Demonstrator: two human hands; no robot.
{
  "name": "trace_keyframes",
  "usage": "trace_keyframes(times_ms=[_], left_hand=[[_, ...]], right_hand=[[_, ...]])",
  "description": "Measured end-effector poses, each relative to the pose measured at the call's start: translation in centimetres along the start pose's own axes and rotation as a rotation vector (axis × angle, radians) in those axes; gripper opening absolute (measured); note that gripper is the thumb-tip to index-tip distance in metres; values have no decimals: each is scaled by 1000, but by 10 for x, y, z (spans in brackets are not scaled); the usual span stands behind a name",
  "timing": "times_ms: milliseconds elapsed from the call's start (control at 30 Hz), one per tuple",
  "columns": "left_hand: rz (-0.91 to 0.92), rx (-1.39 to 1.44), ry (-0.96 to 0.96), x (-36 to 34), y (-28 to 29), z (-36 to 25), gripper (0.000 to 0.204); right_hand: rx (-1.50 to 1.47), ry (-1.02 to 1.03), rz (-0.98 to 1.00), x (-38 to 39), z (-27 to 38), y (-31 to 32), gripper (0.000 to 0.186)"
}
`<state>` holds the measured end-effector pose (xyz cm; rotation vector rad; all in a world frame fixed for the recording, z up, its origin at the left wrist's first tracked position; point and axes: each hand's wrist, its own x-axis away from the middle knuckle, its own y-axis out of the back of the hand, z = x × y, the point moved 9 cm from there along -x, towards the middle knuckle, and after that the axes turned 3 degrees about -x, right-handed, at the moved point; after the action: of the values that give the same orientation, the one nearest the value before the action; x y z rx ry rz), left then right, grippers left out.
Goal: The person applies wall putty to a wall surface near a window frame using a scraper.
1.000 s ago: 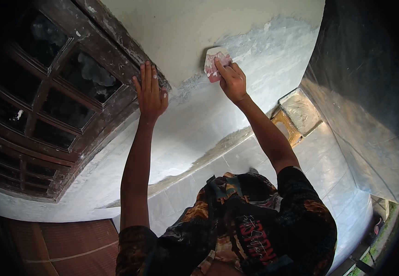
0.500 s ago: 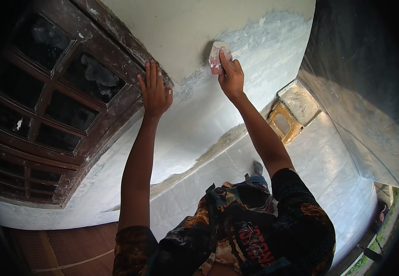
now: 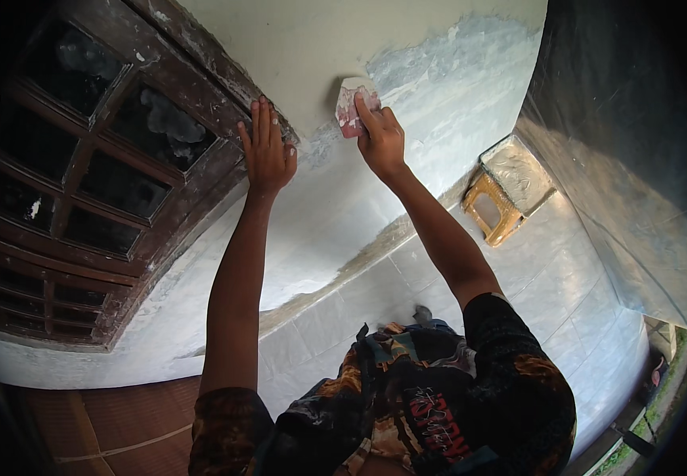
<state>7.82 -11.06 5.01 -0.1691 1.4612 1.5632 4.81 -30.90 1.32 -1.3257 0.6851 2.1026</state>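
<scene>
My right hand (image 3: 381,143) grips a putty knife (image 3: 351,113), a pinkish-red scraper smeared with pale filler, its index finger pressed along the tool. The scraper lies against the wall (image 3: 304,63), close to the border between cream paint and a patchy grey-white skim coat (image 3: 454,71). My left hand (image 3: 270,163) rests flat with fingers stretched out on the corner of the dark brown wooden window frame (image 3: 236,103), and holds nothing. Whitish specks show on its fingers.
On the tiled floor (image 3: 533,293), a yellow stool (image 3: 492,210) stands by a rectangular tray (image 3: 514,170) of pale filler. Clear plastic sheeting (image 3: 613,182) hangs at the right. Glass panes (image 3: 125,198) fill the window at the left; reddish-brown slats (image 3: 129,428) show below.
My right hand has moved the putty knife left along the wall, toward the window frame. My left hand stays in place. The foot below has shifted slightly.
</scene>
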Motion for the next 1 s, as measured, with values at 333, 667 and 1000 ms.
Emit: trace_keyframes(times_ms=[333, 667, 1000], left_hand=[[-28, -15, 10, -4, 0, -4, 67], [-54, -9, -2, -11, 0, -9, 67], [-18, -36, 13, -4, 4, -5, 68]], right_hand=[[31, 115, 84, 52, -18, -19, 68], [68, 121, 14, -12, -17, -21, 66], [-4, -36, 26, 4, -10, -9, 68]])
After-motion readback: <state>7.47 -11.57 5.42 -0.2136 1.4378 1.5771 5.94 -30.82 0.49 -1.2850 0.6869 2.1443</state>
